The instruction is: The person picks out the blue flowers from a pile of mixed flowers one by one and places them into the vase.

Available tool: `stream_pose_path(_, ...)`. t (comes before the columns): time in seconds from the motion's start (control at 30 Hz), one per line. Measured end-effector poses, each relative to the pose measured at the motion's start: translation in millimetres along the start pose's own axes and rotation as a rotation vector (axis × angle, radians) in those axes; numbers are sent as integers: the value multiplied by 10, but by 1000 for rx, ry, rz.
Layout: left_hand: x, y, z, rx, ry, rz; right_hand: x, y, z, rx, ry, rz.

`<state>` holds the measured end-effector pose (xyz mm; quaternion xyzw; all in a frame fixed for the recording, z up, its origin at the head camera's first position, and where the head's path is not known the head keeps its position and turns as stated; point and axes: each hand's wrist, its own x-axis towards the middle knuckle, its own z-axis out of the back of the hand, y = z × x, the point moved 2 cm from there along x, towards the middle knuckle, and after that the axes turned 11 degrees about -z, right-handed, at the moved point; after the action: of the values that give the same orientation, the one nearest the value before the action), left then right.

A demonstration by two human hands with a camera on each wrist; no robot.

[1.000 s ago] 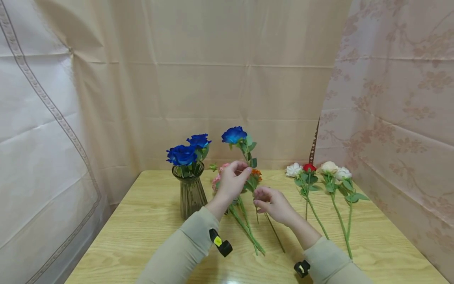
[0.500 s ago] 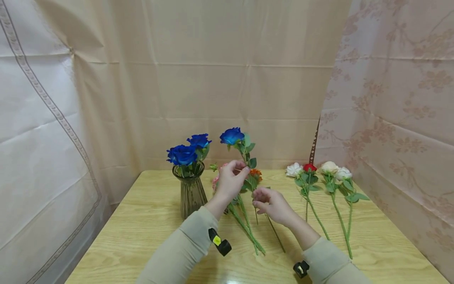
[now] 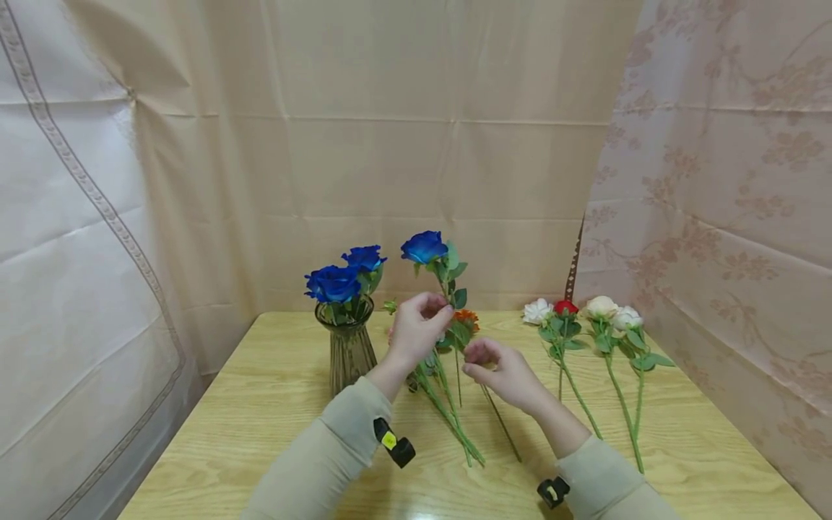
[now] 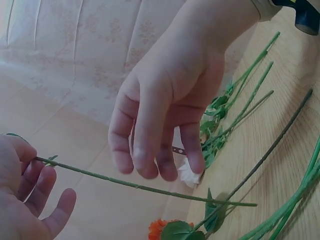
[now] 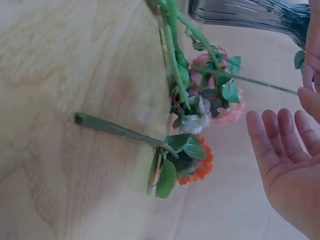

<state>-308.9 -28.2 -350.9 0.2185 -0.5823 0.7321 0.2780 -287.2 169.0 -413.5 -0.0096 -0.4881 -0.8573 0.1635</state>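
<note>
My left hand pinches the stem of a blue rose between thumb and fingers, below its leaves. The bloom stands upright above the hand. In the left wrist view the bare lower stem runs down past the other hand. My right hand hovers beside that stem, fingers relaxed and bent, holding nothing; the right wrist view shows its palm bare. To the left, a ribbed, smoky glass vase holds two blue roses.
Behind my hands lie an orange flower and pink flowers, their green stems pointing toward me. On the right of the wooden table lie white roses, a red rose and a cream rose. Curtains enclose the table.
My left hand has shifted slightly left with the blue rose, toward the vase. The gap between its stem and my right fingers has widened; the right hand has hardly moved.
</note>
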Motion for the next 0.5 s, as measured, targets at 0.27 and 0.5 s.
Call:
stream_pose_path(0.27, 10, -89, 140, 69, 32, -75, -32, 24, 109, 57, -40, -27)
stream_pose_path(0.5, 22, -247, 282, 86, 27, -126, -26, 3, 192, 116, -68, -48)
